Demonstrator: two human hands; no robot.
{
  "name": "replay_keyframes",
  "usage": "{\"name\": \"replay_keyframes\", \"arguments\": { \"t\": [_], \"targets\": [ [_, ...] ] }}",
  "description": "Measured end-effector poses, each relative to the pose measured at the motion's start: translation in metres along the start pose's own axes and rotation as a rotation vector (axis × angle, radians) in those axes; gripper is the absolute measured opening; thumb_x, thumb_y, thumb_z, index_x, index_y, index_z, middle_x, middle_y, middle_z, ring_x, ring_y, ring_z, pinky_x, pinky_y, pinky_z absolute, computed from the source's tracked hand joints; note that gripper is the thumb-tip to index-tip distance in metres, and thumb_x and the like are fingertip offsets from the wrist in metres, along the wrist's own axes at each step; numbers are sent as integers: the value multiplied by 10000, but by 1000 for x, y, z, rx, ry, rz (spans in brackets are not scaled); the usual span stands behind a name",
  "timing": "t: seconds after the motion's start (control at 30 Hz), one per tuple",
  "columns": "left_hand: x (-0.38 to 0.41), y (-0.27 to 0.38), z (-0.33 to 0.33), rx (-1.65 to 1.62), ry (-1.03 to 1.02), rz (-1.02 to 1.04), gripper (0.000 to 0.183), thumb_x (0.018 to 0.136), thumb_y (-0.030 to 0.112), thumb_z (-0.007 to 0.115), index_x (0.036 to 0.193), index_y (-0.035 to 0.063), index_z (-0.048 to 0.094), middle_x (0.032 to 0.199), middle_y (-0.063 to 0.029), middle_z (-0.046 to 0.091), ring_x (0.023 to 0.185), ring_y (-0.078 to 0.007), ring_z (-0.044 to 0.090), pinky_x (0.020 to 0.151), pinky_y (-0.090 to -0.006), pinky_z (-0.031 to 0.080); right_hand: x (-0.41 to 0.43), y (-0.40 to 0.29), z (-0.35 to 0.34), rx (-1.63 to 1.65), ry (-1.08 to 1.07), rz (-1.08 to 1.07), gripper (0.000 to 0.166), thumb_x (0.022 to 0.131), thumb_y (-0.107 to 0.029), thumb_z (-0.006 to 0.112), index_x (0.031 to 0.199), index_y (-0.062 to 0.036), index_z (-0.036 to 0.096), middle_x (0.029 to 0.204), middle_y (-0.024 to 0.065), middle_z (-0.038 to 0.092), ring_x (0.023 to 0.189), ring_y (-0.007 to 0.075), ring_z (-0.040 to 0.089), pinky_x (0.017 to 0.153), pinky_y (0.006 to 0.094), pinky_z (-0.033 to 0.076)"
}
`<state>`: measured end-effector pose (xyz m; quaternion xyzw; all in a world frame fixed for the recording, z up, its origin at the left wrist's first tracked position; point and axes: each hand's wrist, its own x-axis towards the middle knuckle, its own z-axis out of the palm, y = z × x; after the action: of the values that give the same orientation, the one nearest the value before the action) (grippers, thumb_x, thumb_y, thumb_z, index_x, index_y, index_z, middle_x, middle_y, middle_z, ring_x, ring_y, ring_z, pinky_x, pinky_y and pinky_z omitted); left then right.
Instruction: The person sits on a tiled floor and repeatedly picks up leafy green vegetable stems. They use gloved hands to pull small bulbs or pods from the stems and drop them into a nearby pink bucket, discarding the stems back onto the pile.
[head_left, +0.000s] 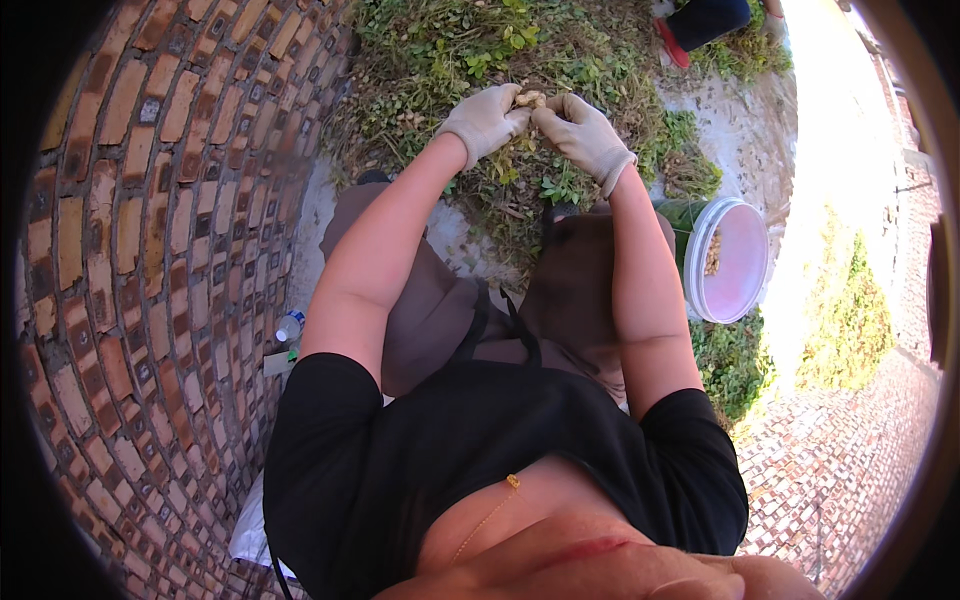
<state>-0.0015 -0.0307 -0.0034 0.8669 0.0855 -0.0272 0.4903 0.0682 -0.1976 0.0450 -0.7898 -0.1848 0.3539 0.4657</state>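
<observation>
Both my hands wear pale work gloves and meet over a heap of pulled peanut plants (420, 60). My left hand (487, 120) grips a small cluster of peanuts in the shell (531, 99) from its left side. On the other side, the fingertips of my right hand (581, 131) pinch at the same cluster. Leaves, stems and roots lie tangled beneath the gloves. Beside my right knee, a green bucket (679, 225) leans with its pale mouth towards me, and some peanuts (713, 251) show inside it.
A brick wall (165, 210) rises close on my left, with a plastic bottle (290, 326) at its foot. Another person's leg and red shoe (673, 45) are at the far right of the heap. More plants (727, 360) lie behind the bucket.
</observation>
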Motion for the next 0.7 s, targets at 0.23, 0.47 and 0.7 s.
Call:
{"name": "replay_keyframes", "arguments": {
  "t": [0.23,0.47,0.7],
  "targets": [
    [-7,14,-2,259,52,-37,392,812,370,577,1055,63,555,955,-173,621,901,-343,593,782,-401,466,0,-9,2,-143,-19,79,362,822,-363,668,850,-5,628,715,37,622,630,103,561,601,262,461],
    [-9,23,4,438,16,-102,241,865,275,512,973,64,549,968,-164,633,905,-365,614,763,-455,486,-1,-10,10,-49,-130,63,327,827,-344,638,802,-20,598,663,10,583,571,86,557,554,251,464],
    [-9,29,4,334,49,-78,168,846,181,512,971,76,554,961,-165,635,887,-379,619,750,-454,493,-10,-25,1,90,-213,77,230,868,-246,623,752,-68,536,629,-15,528,485,57,458,432,214,344]
  ]
}}
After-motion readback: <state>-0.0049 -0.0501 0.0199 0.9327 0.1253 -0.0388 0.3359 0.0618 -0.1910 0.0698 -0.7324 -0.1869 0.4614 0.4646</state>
